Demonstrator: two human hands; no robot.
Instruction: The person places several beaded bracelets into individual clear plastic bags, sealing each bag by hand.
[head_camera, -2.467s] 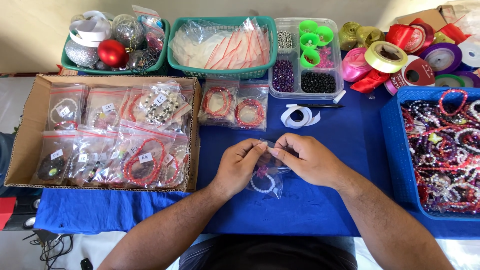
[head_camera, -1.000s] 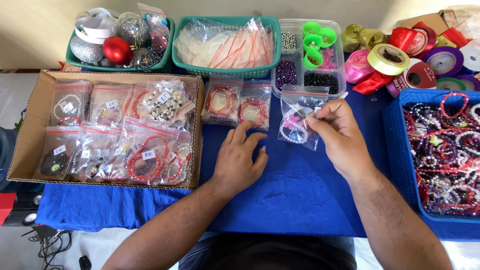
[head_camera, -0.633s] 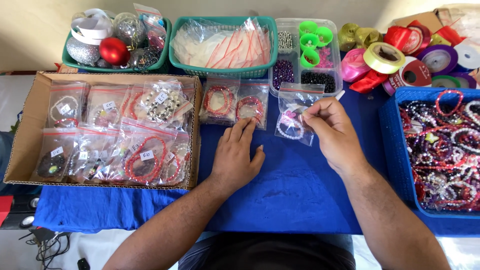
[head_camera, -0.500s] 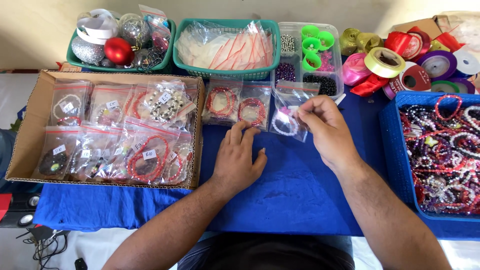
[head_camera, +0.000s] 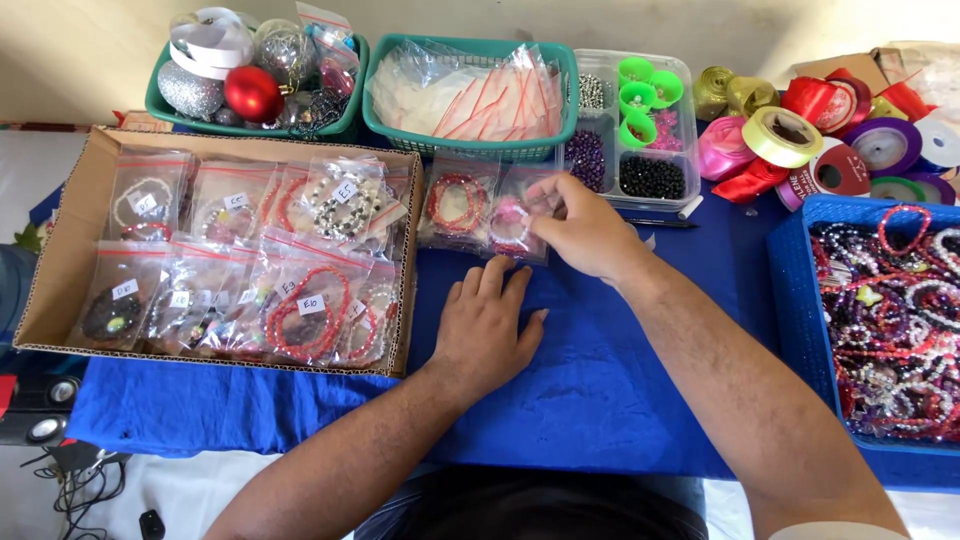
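Since the earlier frame, right hand has carried the small clear bag away from the table's middle to the far side, beside another bagged red bracelet. Blue tablecloth bears the work; a cardboard box of bagged bracelets sits left, a blue tray of loose beads right. Left hand lies flat on the cloth, fingers spread, holding nothing. Right fingers are closed in a pinch on the bag's right edge. Assessment: bag is light, limp and slick; its pink bracelet slides inside. Best gripped at the sealed top strip.
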